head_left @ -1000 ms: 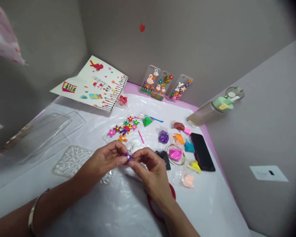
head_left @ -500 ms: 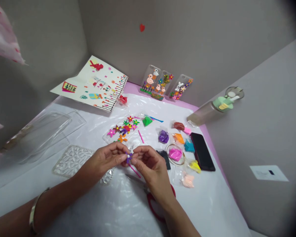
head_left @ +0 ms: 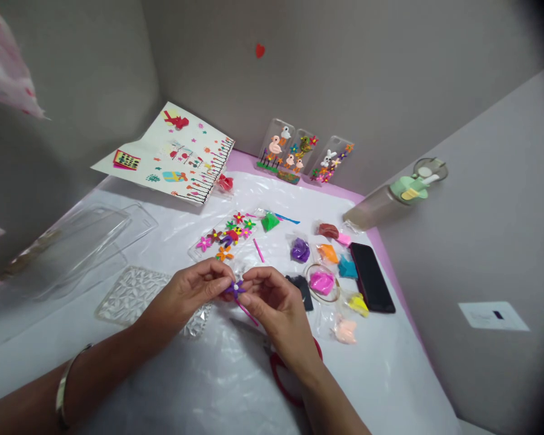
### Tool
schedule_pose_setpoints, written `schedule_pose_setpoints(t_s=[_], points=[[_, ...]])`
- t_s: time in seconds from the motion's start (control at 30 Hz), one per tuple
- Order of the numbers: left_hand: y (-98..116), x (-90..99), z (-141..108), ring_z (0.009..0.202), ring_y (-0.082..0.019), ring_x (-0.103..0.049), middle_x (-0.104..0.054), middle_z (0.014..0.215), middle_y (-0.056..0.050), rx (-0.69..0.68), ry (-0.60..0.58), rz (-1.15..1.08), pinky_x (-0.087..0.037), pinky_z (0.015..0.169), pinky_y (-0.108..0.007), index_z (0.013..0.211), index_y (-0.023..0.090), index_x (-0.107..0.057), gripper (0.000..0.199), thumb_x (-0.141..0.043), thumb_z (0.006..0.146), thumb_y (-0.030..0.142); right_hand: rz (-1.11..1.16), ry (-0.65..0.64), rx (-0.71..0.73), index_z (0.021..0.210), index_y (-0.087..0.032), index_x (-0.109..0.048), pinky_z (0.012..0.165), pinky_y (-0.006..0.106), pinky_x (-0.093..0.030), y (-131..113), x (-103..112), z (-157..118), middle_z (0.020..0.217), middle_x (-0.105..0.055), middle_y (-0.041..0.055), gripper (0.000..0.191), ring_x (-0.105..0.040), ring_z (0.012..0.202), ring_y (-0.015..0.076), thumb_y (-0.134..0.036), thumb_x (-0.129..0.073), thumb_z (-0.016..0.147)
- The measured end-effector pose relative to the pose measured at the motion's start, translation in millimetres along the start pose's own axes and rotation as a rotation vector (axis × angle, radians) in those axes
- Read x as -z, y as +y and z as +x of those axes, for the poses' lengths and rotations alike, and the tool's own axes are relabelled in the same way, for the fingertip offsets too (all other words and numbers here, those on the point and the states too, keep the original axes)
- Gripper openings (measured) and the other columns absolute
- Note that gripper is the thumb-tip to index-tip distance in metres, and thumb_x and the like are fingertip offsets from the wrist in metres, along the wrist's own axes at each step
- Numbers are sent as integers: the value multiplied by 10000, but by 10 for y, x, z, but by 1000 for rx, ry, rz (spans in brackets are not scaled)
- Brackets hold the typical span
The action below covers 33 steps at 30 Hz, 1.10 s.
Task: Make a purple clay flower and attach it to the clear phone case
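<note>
A small purple clay flower (head_left: 236, 288) with a white centre is pinched between my two hands. My left hand (head_left: 199, 289) grips its left side with thumb and fingertips. On the other side, my right hand (head_left: 274, 305) closes its thumb and index finger on the petals. Just beyond lies a clear phone case (head_left: 199, 251) bearing colourful clay flowers and a small clay figure (head_left: 231, 235). A pink stick tool (head_left: 247, 314) rests below the flower. Red-handled scissors (head_left: 278, 377) are partly hidden under my right wrist, and a textured clear case (head_left: 131, 293) lies beside my left hand.
Wrapped clay lumps, among them purple (head_left: 300, 249), pink (head_left: 321, 282) and green (head_left: 269, 222), lie to the right and behind. A black phone (head_left: 372, 278) and a bottle (head_left: 385, 199) stand farther right. Decorated cases (head_left: 274, 145) lean on the wall near a drawing book (head_left: 167, 160).
The flower has turned slightly in my fingers, so its petals and white centre face the camera more. My fingertips have shifted a little; everything else looks the same.
</note>
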<state>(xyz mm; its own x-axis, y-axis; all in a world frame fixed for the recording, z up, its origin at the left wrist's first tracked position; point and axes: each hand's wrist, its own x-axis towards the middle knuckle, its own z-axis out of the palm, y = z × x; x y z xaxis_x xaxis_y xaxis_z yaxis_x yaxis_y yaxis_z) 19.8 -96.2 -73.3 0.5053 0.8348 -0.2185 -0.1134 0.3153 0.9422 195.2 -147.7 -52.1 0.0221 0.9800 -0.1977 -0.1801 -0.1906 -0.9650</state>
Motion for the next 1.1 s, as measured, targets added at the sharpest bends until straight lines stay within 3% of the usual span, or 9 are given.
schedule_pose_setpoints(t_s=[0.1, 0.23, 0.4, 0.5, 0.67, 0.87, 1.1], points=[[28, -21, -6, 820, -158, -624, -673, 820, 12, -13, 42, 36, -484, 769, -241, 879, 217, -711, 226, -733, 879, 443, 45, -48, -79, 950, -210, -699, 676, 232, -455, 6, -9, 17, 834, -684, -21, 353, -590, 729, 108, -351, -899, 696], [63, -44, -10, 800, -160, -628, -680, 798, 13, -4, 26, 27, -488, 765, -248, 859, 217, -713, 216, -738, 874, 431, 52, -21, -118, 867, -197, -711, 628, 225, -433, 15, -20, 23, 746, -678, -30, 294, -565, 652, 95, -373, -886, 709], [36, -48, -29, 837, -176, -643, -689, 833, 2, 41, -34, -44, -502, 812, -277, 932, 216, -690, 257, -694, 915, 473, 95, -10, -120, 861, -203, -712, 722, 264, -483, 27, -20, 16, 789, -740, -1, 218, -656, 730, 138, -343, -846, 761], [17, -41, -41, 880, -185, -646, -690, 865, -10, 64, -55, -61, -499, 861, -296, 949, 207, -671, 296, -637, 954, 500, 75, 3, -103, 850, -200, -706, 695, 260, -474, 44, -22, 18, 776, -728, -7, 215, -642, 710, 134, -341, -843, 760], [4, -21, -32, 839, -151, -624, -672, 840, 15, 83, -66, -41, -467, 795, -245, 953, 219, -658, 238, -671, 946, 456, 36, -3, -111, 860, -205, -698, 676, 269, -463, 54, -31, 11, 770, -726, -6, 212, -635, 688, 135, -344, -830, 771], [-12, -12, -26, 870, -165, -627, -666, 863, 2, 100, -90, -100, -478, 872, -289, 949, 209, -662, 249, -653, 960, 458, 26, 1, -117, 862, -208, -695, 720, 297, -499, 40, -27, -1, 794, -747, 9, 215, -681, 733, 166, -351, -828, 772], [-3, 13, -38, 847, -158, -622, -659, 842, 6, 112, -110, -92, -460, 814, -263, 920, 213, -656, 187, -680, 951, 396, 13, -16, -115, 872, -208, -699, 724, 302, -504, 38, -19, 1, 790, -755, 13, 204, -680, 734, 167, -340, -824, 779]])
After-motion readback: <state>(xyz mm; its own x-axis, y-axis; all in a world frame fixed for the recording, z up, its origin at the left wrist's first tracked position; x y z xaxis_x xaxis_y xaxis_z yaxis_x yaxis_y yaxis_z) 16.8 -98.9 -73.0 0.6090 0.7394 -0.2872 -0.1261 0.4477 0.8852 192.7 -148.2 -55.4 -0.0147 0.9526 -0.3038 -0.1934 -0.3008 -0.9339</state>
